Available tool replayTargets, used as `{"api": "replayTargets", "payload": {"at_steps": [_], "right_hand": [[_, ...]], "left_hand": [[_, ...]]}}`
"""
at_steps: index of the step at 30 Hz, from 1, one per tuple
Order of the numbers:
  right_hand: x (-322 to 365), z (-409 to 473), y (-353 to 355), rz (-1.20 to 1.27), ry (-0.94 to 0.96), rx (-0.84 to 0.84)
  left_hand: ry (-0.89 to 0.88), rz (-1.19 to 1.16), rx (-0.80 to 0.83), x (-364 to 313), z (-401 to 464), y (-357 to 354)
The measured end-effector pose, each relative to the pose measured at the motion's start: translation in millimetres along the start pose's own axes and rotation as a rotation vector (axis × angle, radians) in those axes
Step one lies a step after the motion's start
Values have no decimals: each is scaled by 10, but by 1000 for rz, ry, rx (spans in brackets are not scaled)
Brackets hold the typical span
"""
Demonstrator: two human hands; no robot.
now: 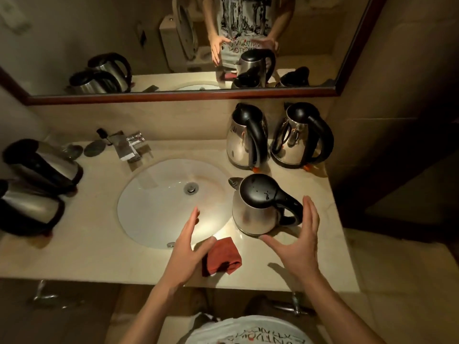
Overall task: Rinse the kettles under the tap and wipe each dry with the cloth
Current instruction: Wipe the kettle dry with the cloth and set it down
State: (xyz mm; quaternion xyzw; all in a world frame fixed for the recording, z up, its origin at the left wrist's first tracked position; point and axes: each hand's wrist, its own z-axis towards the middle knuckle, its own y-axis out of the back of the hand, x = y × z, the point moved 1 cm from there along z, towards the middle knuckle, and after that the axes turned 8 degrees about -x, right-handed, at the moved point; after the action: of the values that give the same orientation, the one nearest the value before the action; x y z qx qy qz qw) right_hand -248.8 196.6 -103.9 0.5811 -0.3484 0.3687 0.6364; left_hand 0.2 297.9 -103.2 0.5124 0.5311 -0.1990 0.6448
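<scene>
Both forearms reach over the countertop (pixel 310 266) edge, hands spread wide and holding nothing.

Largest in view, the white sink (pixel 154 209) lies beyond the left hand (pixel 185 254), whose straight fingers point toward the basin while its thumb lies over the edge of the red cloth (pixel 223 256). Nearest kettle (pixel 260 207) stands upright on the counter just ahead of the right hand (pixel 298 247); that hand's fingers rise straight beside the black handle and its thumb reaches under the kettle's base, contact unclear. Two more upright kettles (pixel 247 137) (pixel 301 136) stand farther back by the wall, and two kettles on the left (pixel 42 162) (pixel 29 207) sit well apart from the left hand. Smallest, the tap (pixel 129 147) stands behind the basin.
</scene>
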Motion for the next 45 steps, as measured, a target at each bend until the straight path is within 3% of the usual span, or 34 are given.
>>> {"api": "replayTargets", "payload": {"at_steps": [3,9,14,18,20,25,29,31,36,39,43,45], "right_hand": [[-44,-466,-141,134,14,-72],[-14,-485,-672,46,-267,393],[61,-403,-1086,51,-449,458],[79,-398,-1212,-53,-452,453],[90,-409,-1232,8,-503,442],[337,-382,-1041,280,-547,416],[558,-262,-938,241,-367,387],[609,-202,-945,263,-327,335],[738,-216,-957,454,-574,417],[703,-256,-965,568,-548,483],[621,-266,-976,401,-505,372],[591,-250,-953,416,-513,365]], "left_hand": [[83,-36,-11,116,-121,-10],[215,-33,5,306,-181,-71],[87,256,110,452,19,-145],[-6,444,184,536,144,-248],[-13,459,194,578,192,-252],[-74,248,338,413,315,10],[-183,107,311,61,396,287],[-125,-14,291,-90,424,363],[124,-388,372,-278,447,423],[156,-398,359,-228,450,354],[141,-234,228,-59,449,214],[207,-310,206,-16,446,166]]}}
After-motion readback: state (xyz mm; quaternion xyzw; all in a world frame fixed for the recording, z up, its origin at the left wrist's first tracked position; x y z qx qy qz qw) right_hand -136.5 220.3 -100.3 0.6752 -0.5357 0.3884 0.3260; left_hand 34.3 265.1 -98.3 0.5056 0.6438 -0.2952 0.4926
